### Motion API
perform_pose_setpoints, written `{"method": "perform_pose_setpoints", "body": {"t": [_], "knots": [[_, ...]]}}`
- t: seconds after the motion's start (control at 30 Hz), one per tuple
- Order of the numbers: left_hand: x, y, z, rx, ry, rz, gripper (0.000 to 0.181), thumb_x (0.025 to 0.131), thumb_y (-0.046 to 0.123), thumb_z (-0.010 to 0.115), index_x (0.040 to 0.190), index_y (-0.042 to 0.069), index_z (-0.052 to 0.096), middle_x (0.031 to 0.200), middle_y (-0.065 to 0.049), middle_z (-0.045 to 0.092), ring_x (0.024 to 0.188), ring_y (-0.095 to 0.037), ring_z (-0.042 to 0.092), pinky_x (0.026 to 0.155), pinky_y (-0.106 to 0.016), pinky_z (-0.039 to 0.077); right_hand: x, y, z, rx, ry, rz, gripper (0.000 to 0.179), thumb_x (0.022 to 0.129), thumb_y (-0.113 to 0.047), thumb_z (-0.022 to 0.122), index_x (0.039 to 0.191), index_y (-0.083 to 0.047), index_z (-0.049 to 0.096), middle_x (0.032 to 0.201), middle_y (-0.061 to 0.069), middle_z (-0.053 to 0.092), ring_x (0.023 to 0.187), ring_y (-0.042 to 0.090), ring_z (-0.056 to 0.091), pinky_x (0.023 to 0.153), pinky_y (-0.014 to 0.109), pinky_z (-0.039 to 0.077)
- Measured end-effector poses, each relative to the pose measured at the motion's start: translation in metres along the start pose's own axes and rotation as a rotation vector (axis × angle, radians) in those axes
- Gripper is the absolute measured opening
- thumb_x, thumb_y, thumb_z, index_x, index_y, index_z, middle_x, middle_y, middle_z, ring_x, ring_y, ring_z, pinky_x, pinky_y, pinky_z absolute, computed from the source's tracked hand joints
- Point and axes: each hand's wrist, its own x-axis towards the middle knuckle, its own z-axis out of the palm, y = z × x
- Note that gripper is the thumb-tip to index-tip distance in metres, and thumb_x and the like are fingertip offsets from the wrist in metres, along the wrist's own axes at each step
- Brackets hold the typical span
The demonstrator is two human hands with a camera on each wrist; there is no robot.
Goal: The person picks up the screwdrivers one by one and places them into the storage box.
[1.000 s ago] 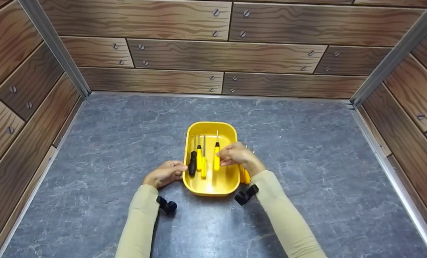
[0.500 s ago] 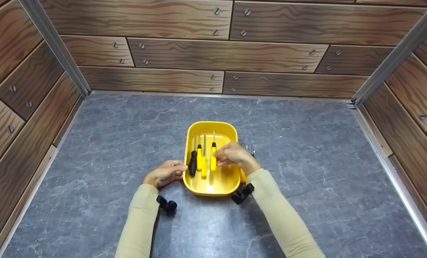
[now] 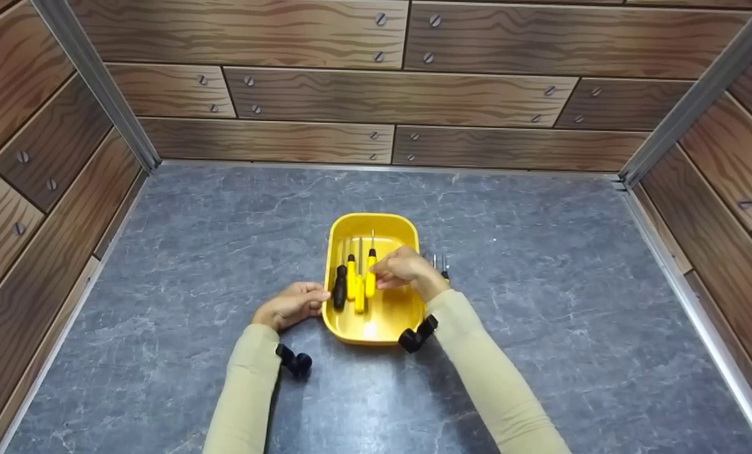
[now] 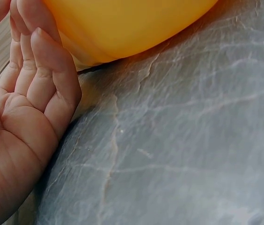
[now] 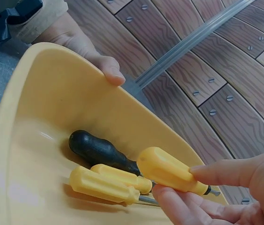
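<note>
A yellow tub (image 3: pixel 382 331) sits on the table, with my left hand (image 3: pixel 290 304) at its left side. The left thumb (image 5: pixel 113 75) hooks over the rim, and the fingers of that hand lie against the outside wall. Inside the tub, my right hand (image 3: pixel 407 268) pinches a yellow-handled screwdriver (image 5: pixel 167 169) between thumb and fingers, shaft pointing away. Left of it lie a black-handled screwdriver (image 3: pixel 339 290) and two more yellow-handled ones, one screwdriver (image 3: pixel 351 280) beside the black handle and another screwdriver (image 3: pixel 359 299) nearer the held one.
Metal tool shafts (image 3: pixel 445 263) show on the table just right of the tub, partly hidden by the right forearm. A grey marbled tabletop (image 3: pixel 224 239) spreads around. Wood-patterned walls (image 3: pixel 325 142) with metal corner strips enclose the back and sides.
My right hand has moved left inside the tub with the screwdriver, bringing it close to the other screwdrivers. The left hand and the tub have stayed put.
</note>
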Motion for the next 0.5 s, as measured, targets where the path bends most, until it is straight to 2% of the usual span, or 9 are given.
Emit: {"method": "perform_pose_setpoints", "body": {"t": [0.07,0.2,0.3,0.5], "knots": [[-0.0001,-0.0003,0.0003,-0.002,0.001,-0.003,0.006,0.091,0.009,0.061,0.085,0.011,0.062,0.075,0.007,0.067,0.07,-0.004,0.061,0.074,-0.022,0.056,0.0017,0.0004,0.0008,-0.003,0.003,0.004,0.016,0.087,-0.002,0.063,0.1,0.007,0.065,0.064,0.004,0.065,0.053,0.01,0.063,0.056,0.019,0.057],[-0.0002,-0.0005,0.0006,-0.008,0.001,-0.002,0.008,0.091,0.008,0.06,0.084,0.012,0.062,0.075,0.007,0.067,0.07,-0.004,0.061,0.074,-0.021,0.056,0.0045,0.0005,0.0024,0.002,0.014,0.008,0.003,0.087,-0.002,0.064,0.086,0.001,0.064,0.063,0.004,0.063,0.05,0.01,0.062,0.053,0.019,0.057],[0.0,-0.001,0.0004,-0.01,-0.006,0.006,0.007,0.091,0.009,0.061,0.084,0.012,0.061,0.078,0.005,0.069,0.073,-0.005,0.064,0.075,-0.022,0.056,0.0063,0.0004,0.0039,0.007,0.016,0.012,0.009,0.086,-0.001,0.064,0.078,-0.002,0.06,0.062,0.004,0.062,0.048,0.011,0.061,0.051,0.02,0.056],[0.0006,-0.0018,0.0006,-0.007,-0.008,0.016,0.007,0.091,0.009,0.061,0.084,0.012,0.06,0.08,0.004,0.07,0.075,-0.006,0.066,0.076,-0.023,0.057,0.0102,0.0011,0.0069,-0.003,0.02,0.034,0.005,0.086,-0.001,0.064,0.082,0.001,0.061,0.065,0.006,0.061,0.048,0.011,0.06,0.053,0.021,0.057]]}}
